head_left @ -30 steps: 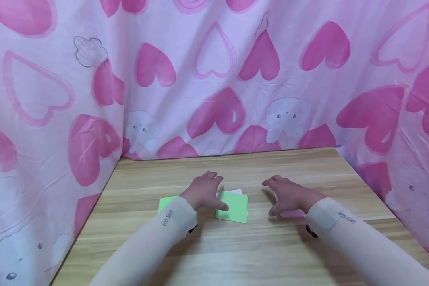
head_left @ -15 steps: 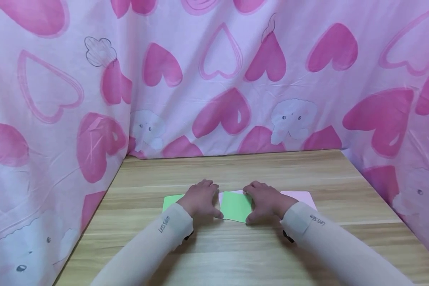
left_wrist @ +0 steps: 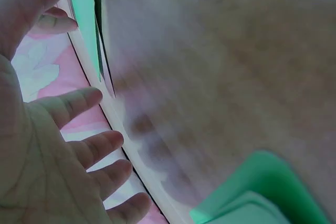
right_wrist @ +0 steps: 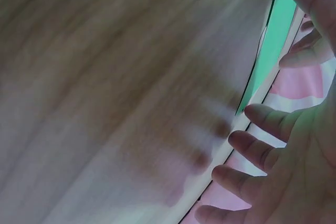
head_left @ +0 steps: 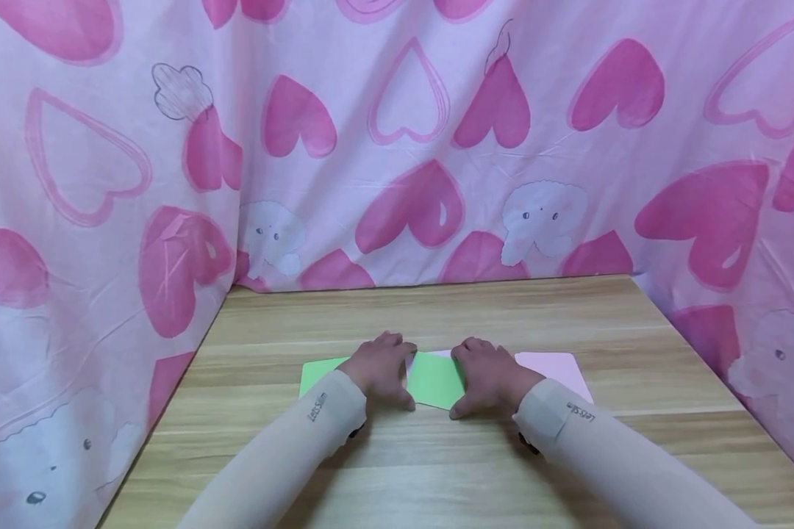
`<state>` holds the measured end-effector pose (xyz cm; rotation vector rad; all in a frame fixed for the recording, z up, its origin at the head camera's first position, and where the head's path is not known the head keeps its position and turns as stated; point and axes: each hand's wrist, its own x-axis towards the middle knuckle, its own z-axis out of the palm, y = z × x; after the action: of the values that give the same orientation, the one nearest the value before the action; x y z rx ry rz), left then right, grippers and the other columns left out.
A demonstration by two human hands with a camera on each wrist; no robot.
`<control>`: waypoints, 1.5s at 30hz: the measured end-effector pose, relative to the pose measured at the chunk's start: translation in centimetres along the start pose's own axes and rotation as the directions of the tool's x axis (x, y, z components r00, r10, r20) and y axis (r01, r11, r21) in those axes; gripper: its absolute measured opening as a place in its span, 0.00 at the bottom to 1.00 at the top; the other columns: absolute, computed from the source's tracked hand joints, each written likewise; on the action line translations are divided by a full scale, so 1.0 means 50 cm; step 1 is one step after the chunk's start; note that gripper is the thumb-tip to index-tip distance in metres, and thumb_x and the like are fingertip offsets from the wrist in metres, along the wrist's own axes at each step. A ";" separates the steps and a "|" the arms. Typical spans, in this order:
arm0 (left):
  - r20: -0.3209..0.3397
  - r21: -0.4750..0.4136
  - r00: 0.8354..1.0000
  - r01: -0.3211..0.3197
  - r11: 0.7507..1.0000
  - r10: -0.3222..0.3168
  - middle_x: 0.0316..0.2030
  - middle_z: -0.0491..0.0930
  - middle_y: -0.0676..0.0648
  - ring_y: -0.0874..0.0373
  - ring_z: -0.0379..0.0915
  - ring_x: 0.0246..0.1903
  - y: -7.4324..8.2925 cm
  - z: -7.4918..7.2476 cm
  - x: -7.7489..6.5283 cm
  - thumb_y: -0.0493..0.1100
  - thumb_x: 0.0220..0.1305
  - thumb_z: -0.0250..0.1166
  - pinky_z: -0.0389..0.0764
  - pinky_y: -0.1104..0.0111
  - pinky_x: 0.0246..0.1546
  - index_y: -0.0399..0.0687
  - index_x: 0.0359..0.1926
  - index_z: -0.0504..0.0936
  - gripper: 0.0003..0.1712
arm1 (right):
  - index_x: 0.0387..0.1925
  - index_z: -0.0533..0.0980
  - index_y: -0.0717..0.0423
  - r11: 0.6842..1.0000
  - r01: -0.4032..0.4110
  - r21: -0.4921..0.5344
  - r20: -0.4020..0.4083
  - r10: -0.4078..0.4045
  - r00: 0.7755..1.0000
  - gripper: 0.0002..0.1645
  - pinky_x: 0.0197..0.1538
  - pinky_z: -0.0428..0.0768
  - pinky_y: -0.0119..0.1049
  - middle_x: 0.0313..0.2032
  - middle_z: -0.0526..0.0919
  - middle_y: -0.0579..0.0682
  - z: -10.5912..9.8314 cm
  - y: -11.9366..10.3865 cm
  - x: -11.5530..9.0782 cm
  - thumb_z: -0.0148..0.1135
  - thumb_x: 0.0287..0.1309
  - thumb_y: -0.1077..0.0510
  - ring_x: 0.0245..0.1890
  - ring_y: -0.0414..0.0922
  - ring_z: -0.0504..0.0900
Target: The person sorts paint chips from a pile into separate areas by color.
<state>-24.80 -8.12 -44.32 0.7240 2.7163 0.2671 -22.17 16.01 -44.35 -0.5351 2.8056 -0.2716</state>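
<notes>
In the head view a green card (head_left: 434, 380) lies mid-table, with a strip of pink card (head_left: 442, 353) showing behind it. My left hand (head_left: 379, 371) is at its left side, thumb and fingers spread apart. From the right, my right hand (head_left: 492, 375) meets the card's edge with thumb and forefinger at its two corners. The left wrist view shows the green card's edge (left_wrist: 86, 24) beyond loosely extended fingers. In the right wrist view the card (right_wrist: 270, 51) spans between thumb and forefinger; the other fingers extend freely. Whether the left hand touches the card is unclear.
Another green card (head_left: 317, 372) lies left of my left hand, partly covered by the sleeve; its stacked corners (left_wrist: 257, 192) show in the left wrist view. A pink card (head_left: 559, 371) lies to the right. A heart-patterned curtain (head_left: 410, 206) encloses the wooden table (head_left: 423, 470).
My right hand has moved left from the pink card at the right to the edge of the middle green card. The left hand stays beside that card, with its thumb drawn back off it.
</notes>
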 end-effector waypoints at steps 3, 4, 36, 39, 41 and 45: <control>0.020 0.017 1.000 0.003 1.000 -0.003 0.80 0.62 0.43 0.43 0.50 0.82 0.002 -0.002 0.008 0.67 0.42 0.84 0.60 0.46 0.79 0.60 0.78 0.68 0.62 | 0.65 0.73 0.55 1.000 -0.017 -0.005 -0.004 0.017 1.000 0.61 0.65 0.75 0.64 0.57 0.76 0.50 0.000 -0.001 -0.003 0.85 0.32 0.28 0.57 0.52 0.74; 0.023 0.018 1.000 0.004 1.000 -0.004 0.80 0.62 0.43 0.42 0.50 0.82 0.003 -0.004 0.010 0.67 0.41 0.84 0.60 0.45 0.79 0.60 0.78 0.68 0.62 | 0.64 0.73 0.55 1.000 -0.024 -0.008 -0.005 0.024 1.000 0.62 0.65 0.74 0.65 0.57 0.76 0.50 0.001 -0.001 -0.003 0.85 0.32 0.28 0.58 0.53 0.74; -0.002 0.074 1.000 -0.009 0.997 0.009 0.78 0.64 0.45 0.43 0.50 0.82 0.008 0.000 0.018 0.67 0.45 0.81 0.58 0.44 0.79 0.55 0.72 0.74 0.54 | 0.64 0.71 0.57 0.998 -0.055 -0.004 0.005 0.055 0.998 0.65 0.67 0.68 0.75 0.57 0.76 0.51 -0.003 -0.008 -0.002 0.84 0.29 0.25 0.58 0.54 0.74; -0.001 0.077 1.000 -0.001 0.997 0.001 0.79 0.64 0.45 0.43 0.50 0.82 0.007 0.001 0.018 0.67 0.45 0.81 0.58 0.44 0.80 0.55 0.72 0.74 0.54 | 0.65 0.71 0.57 0.998 -0.062 -0.004 0.016 0.062 0.998 0.66 0.68 0.67 0.76 0.58 0.75 0.52 -0.003 -0.007 -0.002 0.84 0.29 0.25 0.60 0.55 0.73; -0.001 0.075 1.000 0.000 0.997 0.000 0.78 0.65 0.45 0.43 0.50 0.82 0.008 0.002 0.017 0.67 0.45 0.82 0.58 0.44 0.80 0.55 0.72 0.74 0.54 | 0.64 0.71 0.57 0.998 -0.063 0.002 0.018 0.063 0.998 0.65 0.68 0.67 0.76 0.58 0.75 0.52 -0.003 -0.008 -0.002 0.85 0.29 0.25 0.60 0.55 0.73; -0.001 0.073 1.000 -0.004 0.997 0.004 0.78 0.65 0.45 0.43 0.51 0.82 0.008 0.002 0.017 0.67 0.45 0.81 0.59 0.44 0.79 0.55 0.71 0.75 0.53 | 0.62 0.71 0.56 0.998 -0.062 0.009 0.012 0.062 0.998 0.64 0.67 0.68 0.74 0.55 0.75 0.51 -0.001 -0.009 -0.003 0.85 0.28 0.26 0.58 0.54 0.73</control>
<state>-25.27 -7.33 -44.54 0.7498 2.7386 0.1703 -21.92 15.68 -44.15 -0.4446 2.8027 -0.2680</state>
